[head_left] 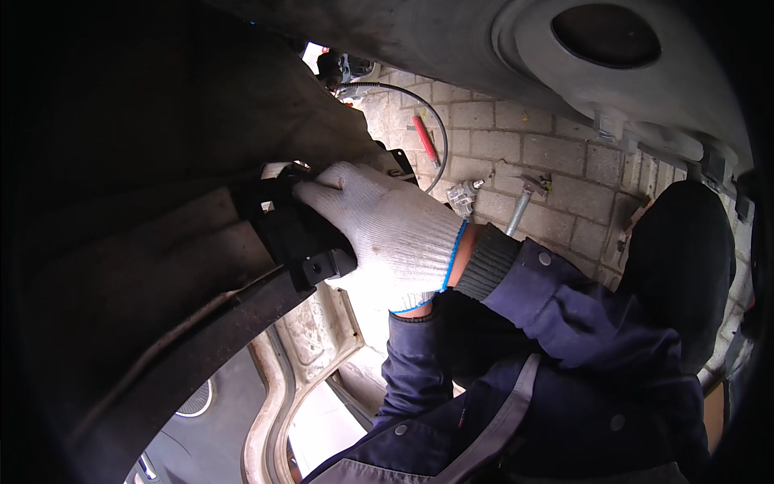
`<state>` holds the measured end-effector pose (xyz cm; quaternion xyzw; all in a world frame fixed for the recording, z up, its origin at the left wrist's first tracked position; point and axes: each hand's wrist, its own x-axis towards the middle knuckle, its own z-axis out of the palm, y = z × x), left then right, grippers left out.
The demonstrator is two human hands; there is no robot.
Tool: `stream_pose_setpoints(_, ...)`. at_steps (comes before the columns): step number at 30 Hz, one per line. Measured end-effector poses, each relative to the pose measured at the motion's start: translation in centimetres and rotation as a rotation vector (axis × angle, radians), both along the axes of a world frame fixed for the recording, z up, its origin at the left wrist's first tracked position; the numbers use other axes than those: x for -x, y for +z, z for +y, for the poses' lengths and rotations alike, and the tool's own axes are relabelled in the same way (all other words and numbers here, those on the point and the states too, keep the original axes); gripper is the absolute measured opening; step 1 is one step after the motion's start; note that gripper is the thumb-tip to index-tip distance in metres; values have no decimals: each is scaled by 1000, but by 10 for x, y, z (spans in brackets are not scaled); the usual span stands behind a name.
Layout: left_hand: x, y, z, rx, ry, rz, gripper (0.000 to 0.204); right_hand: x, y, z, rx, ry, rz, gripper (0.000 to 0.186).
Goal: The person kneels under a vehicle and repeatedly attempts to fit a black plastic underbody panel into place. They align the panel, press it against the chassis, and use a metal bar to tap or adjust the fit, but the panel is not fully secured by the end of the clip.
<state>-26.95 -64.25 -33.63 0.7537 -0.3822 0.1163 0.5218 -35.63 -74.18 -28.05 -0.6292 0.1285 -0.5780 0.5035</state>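
My right hand (395, 222), in a white knitted glove with a blue-edged cuff, reaches in from the right. Its fingers are bent against a black bracket (294, 238) on the edge of a dark, dusty vehicle panel (193, 234). The fingertips are partly hidden in shadow there. My left hand (411, 302) lies beneath the right one. Only a bright strip of its glove and the blue cuff show, and its fingers are out of sight behind my right hand and the bracket.
On the paving (556, 153) lie a red-handled tool (424, 139), a silver metal tool (464, 196) and a hammer-like tool (522, 203). A black hose (439, 121) curves past them. A pale vehicle panel (516, 48) overhangs the top right. A doorway frame (270, 387) stands lower left.
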Motion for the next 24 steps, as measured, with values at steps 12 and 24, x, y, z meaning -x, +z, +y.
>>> stream_pose_setpoints(12, 7, 19, -7, 57, 17, 8, 43, 9, 15, 6, 119, 2, 236, 23)
stream_pose_setpoints(24, 15, 24, -24, 153, 75, -10, 41, -8, -101, -48, -929, 577, -110, 45)
